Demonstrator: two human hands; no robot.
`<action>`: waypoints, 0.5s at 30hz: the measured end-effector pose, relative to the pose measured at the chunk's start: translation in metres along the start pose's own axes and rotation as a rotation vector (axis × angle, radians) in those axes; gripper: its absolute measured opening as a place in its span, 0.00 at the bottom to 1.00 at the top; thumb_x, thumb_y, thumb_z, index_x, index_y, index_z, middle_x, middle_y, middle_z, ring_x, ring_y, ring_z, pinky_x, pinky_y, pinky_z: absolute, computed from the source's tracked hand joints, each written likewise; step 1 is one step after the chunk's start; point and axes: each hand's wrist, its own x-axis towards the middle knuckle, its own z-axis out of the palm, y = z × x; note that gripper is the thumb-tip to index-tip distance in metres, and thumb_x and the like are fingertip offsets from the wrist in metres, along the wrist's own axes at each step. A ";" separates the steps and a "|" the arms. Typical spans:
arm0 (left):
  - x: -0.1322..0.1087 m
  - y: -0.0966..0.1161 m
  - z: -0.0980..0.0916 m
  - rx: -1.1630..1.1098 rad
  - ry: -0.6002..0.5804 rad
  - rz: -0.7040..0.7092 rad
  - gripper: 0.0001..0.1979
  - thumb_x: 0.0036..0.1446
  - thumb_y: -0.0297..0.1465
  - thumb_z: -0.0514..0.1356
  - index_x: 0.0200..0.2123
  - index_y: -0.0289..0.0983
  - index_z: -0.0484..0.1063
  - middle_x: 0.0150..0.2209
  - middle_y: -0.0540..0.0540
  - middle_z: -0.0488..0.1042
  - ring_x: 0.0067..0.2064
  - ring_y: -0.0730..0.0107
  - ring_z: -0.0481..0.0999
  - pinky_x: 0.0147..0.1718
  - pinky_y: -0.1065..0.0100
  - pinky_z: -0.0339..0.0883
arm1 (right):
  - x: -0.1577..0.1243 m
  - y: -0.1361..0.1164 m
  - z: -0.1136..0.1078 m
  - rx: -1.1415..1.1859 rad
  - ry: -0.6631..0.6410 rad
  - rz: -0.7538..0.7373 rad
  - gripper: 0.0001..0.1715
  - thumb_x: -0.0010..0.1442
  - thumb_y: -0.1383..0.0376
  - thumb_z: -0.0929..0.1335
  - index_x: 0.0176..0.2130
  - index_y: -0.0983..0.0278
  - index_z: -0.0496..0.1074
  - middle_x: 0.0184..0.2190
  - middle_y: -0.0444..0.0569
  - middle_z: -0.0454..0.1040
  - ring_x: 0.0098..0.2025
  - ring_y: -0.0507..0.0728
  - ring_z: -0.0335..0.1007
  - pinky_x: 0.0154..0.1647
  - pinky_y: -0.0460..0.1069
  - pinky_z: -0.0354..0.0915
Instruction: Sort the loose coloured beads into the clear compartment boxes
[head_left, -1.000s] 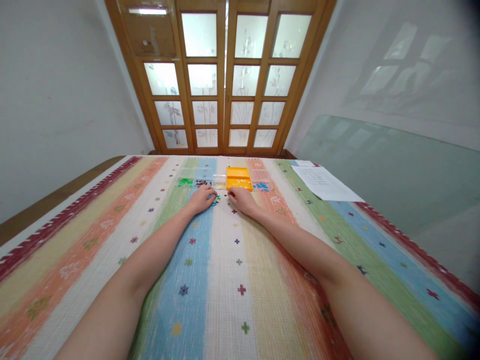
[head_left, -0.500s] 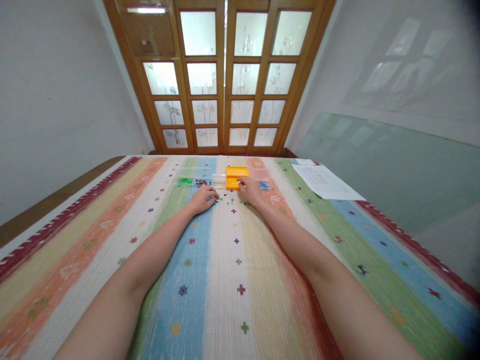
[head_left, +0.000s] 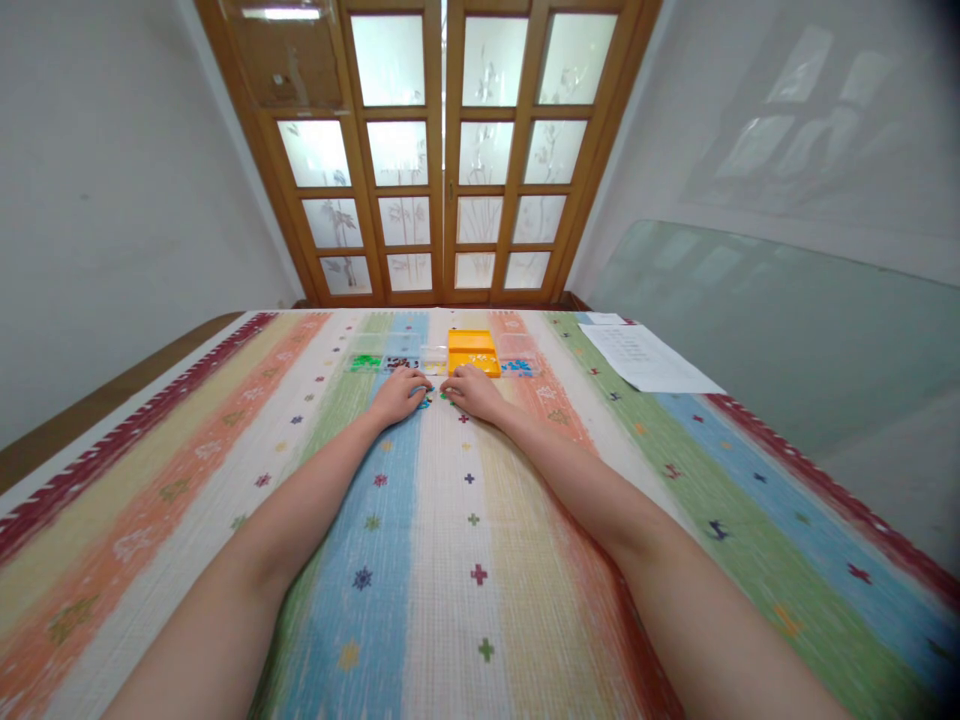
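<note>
My left hand [head_left: 399, 396] rests on the striped cloth with its fingers curled and pressed together. A few small blue and dark pieces [head_left: 425, 403] show at its fingertips; what it pinches is too small to make out. Close by on the right, my right hand [head_left: 474, 393] has bent, closed fingers pointing down over small green pieces [head_left: 445, 397]. Its fingers hide whatever they hold. Just beyond the hands stands an open yellow box [head_left: 470, 340] with small pale pieces inside. Clear boxes beside it hold green pieces [head_left: 366, 362], dark brown pieces [head_left: 402, 363] and blue pieces [head_left: 517, 367].
A small clear box [head_left: 434, 366] with yellowish bits sits left of the yellow box. Printed paper sheets [head_left: 645, 358] lie at the right of the table. The striped tablecloth [head_left: 450, 600] runs toward wooden glass-paned doors [head_left: 442, 190].
My right hand has moved from the yellow box down and left onto the cloth, close to my left hand. The left hand stays nearly in place. The view has shifted slightly.
</note>
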 end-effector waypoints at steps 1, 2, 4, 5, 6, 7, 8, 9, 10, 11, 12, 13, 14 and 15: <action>0.000 0.000 0.000 0.002 -0.009 0.007 0.13 0.67 0.30 0.58 0.49 0.42 0.82 0.52 0.43 0.79 0.57 0.56 0.73 0.63 0.52 0.64 | 0.000 -0.001 0.000 0.005 -0.002 -0.002 0.11 0.70 0.64 0.70 0.48 0.60 0.84 0.43 0.54 0.77 0.47 0.60 0.69 0.50 0.51 0.61; 0.000 0.001 0.000 0.002 -0.018 0.014 0.14 0.67 0.30 0.58 0.49 0.42 0.82 0.52 0.43 0.79 0.57 0.56 0.72 0.63 0.52 0.64 | 0.000 -0.001 0.000 0.011 0.001 -0.003 0.11 0.69 0.64 0.70 0.47 0.60 0.84 0.43 0.53 0.77 0.47 0.60 0.69 0.50 0.51 0.61; 0.000 0.004 0.000 0.003 -0.033 0.016 0.14 0.67 0.31 0.58 0.50 0.42 0.82 0.53 0.43 0.79 0.58 0.56 0.72 0.64 0.51 0.63 | 0.000 -0.003 0.000 0.025 0.010 -0.001 0.09 0.68 0.64 0.71 0.45 0.61 0.84 0.42 0.53 0.77 0.47 0.60 0.69 0.50 0.51 0.61; 0.000 0.005 -0.001 0.003 -0.039 0.012 0.14 0.68 0.31 0.58 0.50 0.43 0.82 0.53 0.44 0.79 0.58 0.56 0.72 0.64 0.51 0.64 | 0.000 -0.003 0.000 0.032 0.014 0.002 0.08 0.68 0.65 0.72 0.44 0.61 0.83 0.42 0.53 0.77 0.48 0.60 0.69 0.50 0.51 0.61; 0.000 0.006 -0.001 0.004 -0.043 0.006 0.14 0.68 0.31 0.58 0.51 0.43 0.82 0.53 0.44 0.79 0.58 0.56 0.72 0.64 0.51 0.64 | 0.000 -0.004 0.001 0.037 0.015 0.005 0.07 0.68 0.65 0.72 0.43 0.61 0.83 0.42 0.53 0.77 0.48 0.60 0.69 0.50 0.51 0.61; 0.000 0.007 -0.001 0.006 -0.047 0.000 0.15 0.68 0.31 0.58 0.51 0.43 0.82 0.53 0.44 0.79 0.58 0.55 0.72 0.64 0.51 0.64 | 0.000 -0.004 0.001 0.041 0.016 0.007 0.07 0.67 0.66 0.71 0.42 0.62 0.83 0.42 0.53 0.77 0.48 0.60 0.69 0.50 0.51 0.61; 0.000 0.007 -0.002 0.008 -0.051 -0.002 0.15 0.67 0.31 0.58 0.51 0.43 0.82 0.54 0.44 0.78 0.59 0.55 0.72 0.64 0.51 0.63 | 0.001 -0.004 0.002 0.045 0.018 0.009 0.07 0.67 0.66 0.71 0.41 0.62 0.82 0.42 0.53 0.77 0.47 0.60 0.69 0.50 0.51 0.61; 0.001 0.007 -0.002 0.011 -0.054 -0.001 0.15 0.67 0.31 0.58 0.52 0.43 0.81 0.54 0.43 0.78 0.59 0.55 0.71 0.64 0.51 0.63 | 0.001 -0.004 0.003 0.051 0.025 0.013 0.07 0.67 0.67 0.71 0.41 0.63 0.82 0.42 0.53 0.77 0.47 0.60 0.69 0.51 0.51 0.61; 0.001 0.007 -0.002 0.014 -0.058 0.004 0.15 0.67 0.31 0.58 0.52 0.43 0.81 0.55 0.43 0.78 0.60 0.55 0.71 0.65 0.50 0.63 | 0.002 -0.003 0.004 0.064 0.041 0.023 0.07 0.67 0.67 0.70 0.41 0.63 0.81 0.41 0.53 0.78 0.47 0.60 0.69 0.51 0.51 0.61; 0.001 0.006 -0.002 0.017 -0.061 0.009 0.16 0.67 0.30 0.58 0.53 0.43 0.81 0.55 0.43 0.78 0.60 0.55 0.71 0.65 0.50 0.62 | 0.002 -0.001 0.004 0.084 0.065 0.047 0.07 0.67 0.67 0.70 0.41 0.63 0.81 0.41 0.53 0.78 0.46 0.59 0.70 0.50 0.51 0.62; 0.001 0.006 -0.002 0.018 -0.064 0.015 0.16 0.67 0.31 0.58 0.53 0.42 0.81 0.56 0.42 0.78 0.61 0.55 0.71 0.65 0.50 0.62 | 0.003 0.001 0.005 0.111 0.094 0.081 0.07 0.67 0.68 0.70 0.41 0.63 0.80 0.40 0.52 0.79 0.45 0.59 0.71 0.49 0.51 0.62; 0.001 0.005 -0.002 0.018 -0.066 0.020 0.16 0.68 0.31 0.57 0.54 0.42 0.81 0.57 0.42 0.77 0.61 0.55 0.71 0.66 0.50 0.62 | 0.004 0.003 0.006 0.144 0.125 0.123 0.06 0.66 0.68 0.69 0.41 0.63 0.79 0.39 0.51 0.79 0.43 0.58 0.71 0.48 0.50 0.63; 0.001 0.004 -0.001 0.016 -0.067 0.023 0.17 0.68 0.31 0.57 0.55 0.41 0.80 0.57 0.41 0.77 0.61 0.55 0.71 0.66 0.50 0.62 | 0.005 0.006 0.007 0.176 0.156 0.169 0.06 0.65 0.68 0.69 0.40 0.63 0.79 0.38 0.50 0.79 0.42 0.58 0.72 0.46 0.50 0.63; 0.001 0.004 -0.001 0.013 -0.067 0.024 0.17 0.69 0.31 0.56 0.55 0.40 0.80 0.58 0.41 0.77 0.61 0.55 0.71 0.66 0.50 0.61 | 0.005 0.010 0.007 0.206 0.186 0.214 0.06 0.65 0.68 0.69 0.40 0.63 0.78 0.37 0.50 0.80 0.40 0.57 0.72 0.44 0.49 0.63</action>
